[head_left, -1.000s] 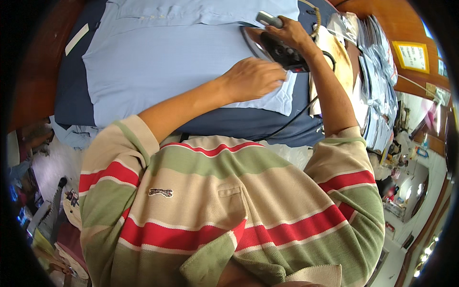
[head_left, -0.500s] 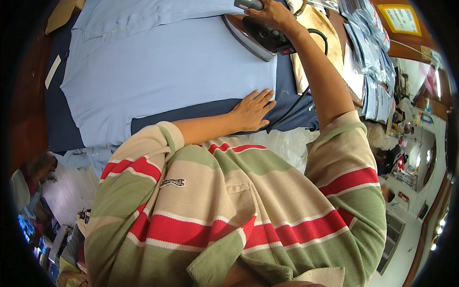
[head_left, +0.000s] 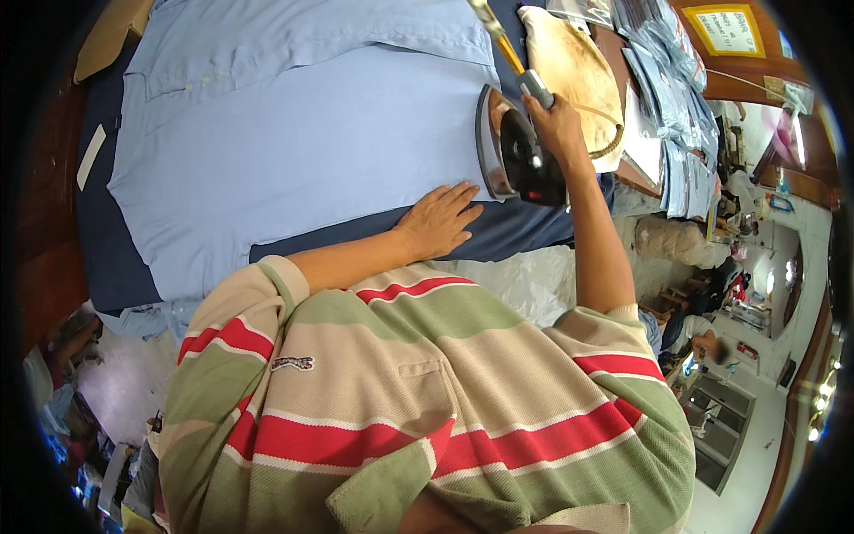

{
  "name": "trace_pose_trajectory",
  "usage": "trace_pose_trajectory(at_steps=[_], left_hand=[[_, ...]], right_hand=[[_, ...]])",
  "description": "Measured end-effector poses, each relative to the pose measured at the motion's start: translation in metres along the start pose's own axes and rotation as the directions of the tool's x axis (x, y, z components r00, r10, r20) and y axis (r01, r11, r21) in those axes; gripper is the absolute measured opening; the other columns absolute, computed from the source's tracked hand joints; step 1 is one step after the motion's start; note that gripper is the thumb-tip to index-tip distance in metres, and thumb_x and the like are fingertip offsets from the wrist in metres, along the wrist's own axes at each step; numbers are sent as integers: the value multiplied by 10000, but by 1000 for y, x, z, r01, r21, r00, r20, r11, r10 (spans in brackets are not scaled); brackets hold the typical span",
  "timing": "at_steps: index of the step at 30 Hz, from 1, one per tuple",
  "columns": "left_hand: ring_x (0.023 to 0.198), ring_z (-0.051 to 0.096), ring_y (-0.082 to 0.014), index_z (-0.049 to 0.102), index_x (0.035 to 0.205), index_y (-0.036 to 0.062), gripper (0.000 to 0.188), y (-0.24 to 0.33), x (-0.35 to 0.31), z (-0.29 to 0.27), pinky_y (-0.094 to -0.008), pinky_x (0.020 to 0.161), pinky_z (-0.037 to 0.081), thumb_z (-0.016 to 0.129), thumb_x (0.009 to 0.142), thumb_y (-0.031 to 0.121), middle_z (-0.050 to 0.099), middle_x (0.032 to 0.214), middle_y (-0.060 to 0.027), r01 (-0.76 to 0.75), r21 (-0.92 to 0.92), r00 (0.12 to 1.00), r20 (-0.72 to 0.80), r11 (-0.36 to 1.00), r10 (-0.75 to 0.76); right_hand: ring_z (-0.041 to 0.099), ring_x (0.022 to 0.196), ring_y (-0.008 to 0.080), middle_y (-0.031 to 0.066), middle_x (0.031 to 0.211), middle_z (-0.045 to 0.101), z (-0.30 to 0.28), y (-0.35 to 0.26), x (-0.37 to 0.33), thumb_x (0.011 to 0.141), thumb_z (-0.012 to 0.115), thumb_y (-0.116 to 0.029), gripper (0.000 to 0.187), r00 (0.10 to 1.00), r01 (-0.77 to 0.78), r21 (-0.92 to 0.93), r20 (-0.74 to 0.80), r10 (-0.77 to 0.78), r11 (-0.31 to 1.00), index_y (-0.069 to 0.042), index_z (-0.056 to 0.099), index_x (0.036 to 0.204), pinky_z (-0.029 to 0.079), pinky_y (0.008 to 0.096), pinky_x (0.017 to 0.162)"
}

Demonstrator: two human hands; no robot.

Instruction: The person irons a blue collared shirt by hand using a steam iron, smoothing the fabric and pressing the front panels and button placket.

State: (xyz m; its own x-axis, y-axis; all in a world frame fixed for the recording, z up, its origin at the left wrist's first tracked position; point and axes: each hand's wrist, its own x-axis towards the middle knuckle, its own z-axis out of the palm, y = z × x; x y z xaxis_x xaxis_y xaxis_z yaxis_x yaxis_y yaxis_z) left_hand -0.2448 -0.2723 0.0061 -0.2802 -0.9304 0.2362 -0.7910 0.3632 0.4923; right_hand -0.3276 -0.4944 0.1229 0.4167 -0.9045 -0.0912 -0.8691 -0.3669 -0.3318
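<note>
A light-blue buttoned garment [head_left: 294,133] lies spread over a dark navy cloth [head_left: 338,226] on the table. My right hand [head_left: 559,129] is wrapped around the handle of a dark iron [head_left: 518,151] with a silvery soleplate. The iron is at the garment's right edge, partly past it over the navy cloth; whether its whole sole touches down I cannot tell. Just left of the iron's lower end, my left hand [head_left: 439,220] lies flat with fingers spread, fingertips on the garment's near right corner. A grey end piece with a yellowish tube [head_left: 507,49] extends up from the handle.
A scorched cream cloth [head_left: 569,76] and a coiled cord [head_left: 609,145] lie right of the iron. Farther right are stacked folded blue garments in clear plastic [head_left: 663,98]. An open cardboard box [head_left: 111,40] stands far left. Another person [head_left: 698,343] is in the right background.
My right hand has brought the iron toward me and rightward, from the upper part of the garment to its right edge. My left hand has slid slightly left.
</note>
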Motion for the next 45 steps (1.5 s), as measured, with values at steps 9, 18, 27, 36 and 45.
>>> trace_pose_trajectory(at_steps=[9, 18, 27, 36, 45], left_hand=[[1311, 291, -280, 469, 1270, 71, 467, -2, -3, 4, -413, 1052, 278, 492, 875, 319, 334, 1396, -156, 2, 7, 999, 34, 1000, -2], [1324, 270, -269, 467, 1271, 82, 437, 7, 1, -3, -412, 1064, 263, 471, 890, 295, 315, 1410, -151, -20, 66, 996, 84, 998, 14], [1026, 546, -198, 592, 978, 120, 231, -23, -83, -44, -381, 936, 400, 576, 756, 182, 579, 1069, -17, -213, -162, 977, -11, 964, 214], [952, 528, -179, 610, 941, 129, 161, -45, -252, -109, -442, 932, 283, 565, 786, 126, 567, 953, -3, 718, 263, 670, -512, 644, -538], [882, 535, -185, 602, 869, 116, 89, -33, -255, -101, -421, 902, 290, 559, 794, 138, 573, 902, -10, 768, 148, 576, -584, 623, -572]], right_hand=[[589, 919, 432, 331, 887, 595, 12, 1, 38, 759, 558, -501, 625, 981, 194, 42, -26, -193, 980, 95, 612, 940, 454, 441, 808], [603, 876, 405, 301, 873, 606, 30, -72, 60, 745, 587, -534, 639, 844, 494, 16, 233, -483, 870, 77, 591, 934, 464, 410, 777], [605, 697, 384, 236, 732, 607, 51, -155, -65, 781, 608, -422, 449, 596, 695, 136, 442, -671, 706, -1, 570, 932, 465, 421, 649], [627, 703, 366, 205, 712, 626, 55, -195, -113, 780, 622, -369, 409, 468, 762, 164, 528, -708, 626, -19, 564, 985, 491, 425, 636], [629, 712, 387, 234, 747, 631, 88, -271, -98, 794, 592, -475, 513, 502, 788, 122, 440, -744, 604, 14, 555, 946, 500, 442, 651]])
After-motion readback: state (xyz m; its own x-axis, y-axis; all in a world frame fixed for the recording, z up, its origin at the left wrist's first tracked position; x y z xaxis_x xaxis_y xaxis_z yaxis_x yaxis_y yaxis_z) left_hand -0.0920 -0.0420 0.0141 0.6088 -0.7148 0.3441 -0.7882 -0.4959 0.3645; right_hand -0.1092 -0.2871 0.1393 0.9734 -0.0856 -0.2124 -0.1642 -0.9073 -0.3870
